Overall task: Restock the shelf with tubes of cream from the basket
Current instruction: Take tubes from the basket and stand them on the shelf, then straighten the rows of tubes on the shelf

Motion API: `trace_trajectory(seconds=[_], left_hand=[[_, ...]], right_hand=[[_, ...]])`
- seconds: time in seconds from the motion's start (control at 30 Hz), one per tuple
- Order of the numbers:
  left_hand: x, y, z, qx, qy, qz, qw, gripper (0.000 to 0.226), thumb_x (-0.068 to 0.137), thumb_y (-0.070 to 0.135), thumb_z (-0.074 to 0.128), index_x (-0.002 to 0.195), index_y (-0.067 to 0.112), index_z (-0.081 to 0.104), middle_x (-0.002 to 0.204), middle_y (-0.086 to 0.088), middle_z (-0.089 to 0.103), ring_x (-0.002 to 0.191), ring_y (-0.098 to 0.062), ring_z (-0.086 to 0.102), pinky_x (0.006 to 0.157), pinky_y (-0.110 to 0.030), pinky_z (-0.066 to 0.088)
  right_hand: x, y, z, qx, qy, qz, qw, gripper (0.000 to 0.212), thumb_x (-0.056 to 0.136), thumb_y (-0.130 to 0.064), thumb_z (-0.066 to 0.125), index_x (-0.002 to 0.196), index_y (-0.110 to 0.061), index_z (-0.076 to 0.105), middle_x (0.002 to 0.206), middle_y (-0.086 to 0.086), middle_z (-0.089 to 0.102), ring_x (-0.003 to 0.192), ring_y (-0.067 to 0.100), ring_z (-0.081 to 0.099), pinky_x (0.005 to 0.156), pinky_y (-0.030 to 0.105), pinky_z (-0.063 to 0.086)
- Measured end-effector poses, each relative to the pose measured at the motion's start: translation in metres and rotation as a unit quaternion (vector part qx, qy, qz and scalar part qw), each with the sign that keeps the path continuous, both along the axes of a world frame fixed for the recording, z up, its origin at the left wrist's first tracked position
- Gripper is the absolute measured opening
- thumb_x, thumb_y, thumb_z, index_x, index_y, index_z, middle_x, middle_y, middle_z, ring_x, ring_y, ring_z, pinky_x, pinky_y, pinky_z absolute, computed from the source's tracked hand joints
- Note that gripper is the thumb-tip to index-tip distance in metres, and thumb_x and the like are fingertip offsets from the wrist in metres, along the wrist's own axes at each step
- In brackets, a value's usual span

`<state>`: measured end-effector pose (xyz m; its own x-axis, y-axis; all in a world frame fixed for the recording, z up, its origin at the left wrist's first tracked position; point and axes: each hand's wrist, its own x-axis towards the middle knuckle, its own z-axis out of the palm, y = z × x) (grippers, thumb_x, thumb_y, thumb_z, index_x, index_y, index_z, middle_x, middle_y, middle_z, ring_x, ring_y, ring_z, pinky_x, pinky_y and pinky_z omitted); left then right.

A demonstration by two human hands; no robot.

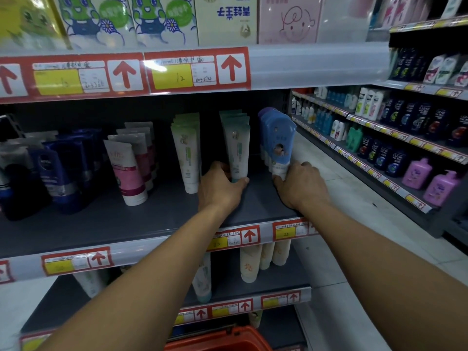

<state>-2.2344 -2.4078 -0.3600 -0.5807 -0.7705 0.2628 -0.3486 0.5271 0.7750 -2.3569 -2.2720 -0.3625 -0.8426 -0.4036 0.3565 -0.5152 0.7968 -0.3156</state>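
Note:
On the dark middle shelf [141,219] stand rows of cream tubes on their caps. My left hand [220,188] grips the bottom of the front white-and-teal tube [239,148], which stands upright. My right hand [301,186] grips the base of the front blue-topped tube [278,143] at the shelf's right end. A row of white-and-green tubes [186,153] stands just left of my left hand. The orange basket [222,340] shows at the bottom edge; its contents are hidden.
Pink-and-white tubes [129,168] and dark blue tubes [63,173] fill the shelf's left part. Boxes [162,19] sit on the shelf above, pale tubes [263,262] on the one below. An aisle of shampoo bottles [395,138] runs along the right, with tiled floor [354,224] between.

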Motion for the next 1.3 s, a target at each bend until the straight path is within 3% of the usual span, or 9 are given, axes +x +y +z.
trace_trajectory(seconds=[0.3, 0.53, 0.7, 0.9, 1.0, 1.17, 1.3], left_hand=[[-0.001, 0.000, 0.001, -0.001, -0.001, 0.006, 1.000, 0.055, 0.084, 0.044, 0.083, 0.126, 0.019, 0.059, 0.123, 0.001, 0.070, 0.110, -0.020, 0.067, 0.080, -0.028, 0.048], [0.002, -0.002, -0.002, 0.003, 0.003, 0.005, 1.000, 0.063, 0.079, 0.040, 0.088, 0.128, 0.014, 0.058, 0.124, -0.002, 0.070, 0.112, -0.022, 0.067, 0.087, -0.031, 0.054], [0.009, 0.001, -0.001, 0.001, -0.007, 0.001, 1.000, 0.057, 0.081, 0.035, 0.087, 0.126, 0.015, 0.058, 0.119, -0.002, 0.068, 0.108, -0.022, 0.066, 0.093, -0.038, 0.056], [0.033, 0.006, 0.004, -0.019, -0.033, -0.056, 0.998, 0.030, 0.092, 0.028, 0.075, 0.117, 0.019, 0.064, 0.121, -0.002, 0.064, 0.106, -0.018, 0.064, 0.088, -0.026, 0.051], [0.056, 0.012, 0.007, -0.049, -0.031, -0.068, 0.996, 0.025, 0.092, 0.025, 0.069, 0.117, 0.021, 0.065, 0.118, 0.000, 0.065, 0.103, -0.017, 0.064, 0.091, -0.029, 0.054], [0.104, 0.006, 0.013, -0.094, -0.012, -0.063, 0.994, 0.028, 0.093, 0.021, 0.066, 0.121, 0.019, 0.065, 0.116, 0.000, 0.064, 0.102, -0.017, 0.063, 0.088, -0.030, 0.053], [0.147, -0.011, 0.022, -0.092, 0.006, -0.026, 0.995, 0.026, 0.091, 0.018, 0.064, 0.116, 0.018, 0.066, 0.113, -0.002, 0.065, 0.103, -0.021, 0.064, 0.089, -0.036, 0.054]], right_hand=[[-0.003, -0.002, -0.002, 0.010, 0.000, -0.004, 1.000, 0.055, 0.096, -0.055, 0.055, 0.126, -0.008, 0.057, 0.120, 0.018, 0.058, 0.111, 0.034, 0.055, 0.087, 0.044, 0.050], [0.002, 0.000, -0.002, -0.012, 0.000, -0.003, 1.000, 0.060, 0.092, -0.057, 0.058, 0.120, -0.005, 0.059, 0.117, 0.018, 0.059, 0.109, 0.034, 0.056, 0.086, 0.042, 0.050], [0.015, 0.010, 0.004, -0.049, 0.009, -0.009, 0.999, 0.045, 0.093, -0.046, 0.056, 0.114, -0.007, 0.060, 0.113, 0.015, 0.061, 0.106, 0.031, 0.058, 0.076, 0.038, 0.047], [0.036, 0.021, 0.006, -0.070, 0.013, 0.001, 0.997, 0.030, 0.095, -0.034, 0.050, 0.104, -0.008, 0.061, 0.109, 0.012, 0.061, 0.103, 0.031, 0.056, 0.069, 0.034, 0.038], [0.051, 0.024, 0.004, -0.058, 0.038, 0.010, 0.998, 0.025, 0.096, -0.033, 0.050, 0.097, -0.010, 0.060, 0.101, 0.012, 0.061, 0.094, 0.029, 0.055, 0.066, 0.033, 0.036], [0.093, 0.010, 0.008, -0.050, 0.077, 0.040, 0.995, 0.022, 0.092, -0.033, 0.054, 0.094, -0.012, 0.060, 0.093, 0.008, 0.059, 0.083, 0.023, 0.054, 0.064, 0.035, 0.047], [0.132, -0.015, 0.014, -0.059, 0.100, 0.101, 0.988, 0.018, 0.089, -0.026, 0.056, 0.089, -0.009, 0.060, 0.090, 0.011, 0.060, 0.083, 0.028, 0.057, 0.062, 0.035, 0.046]])
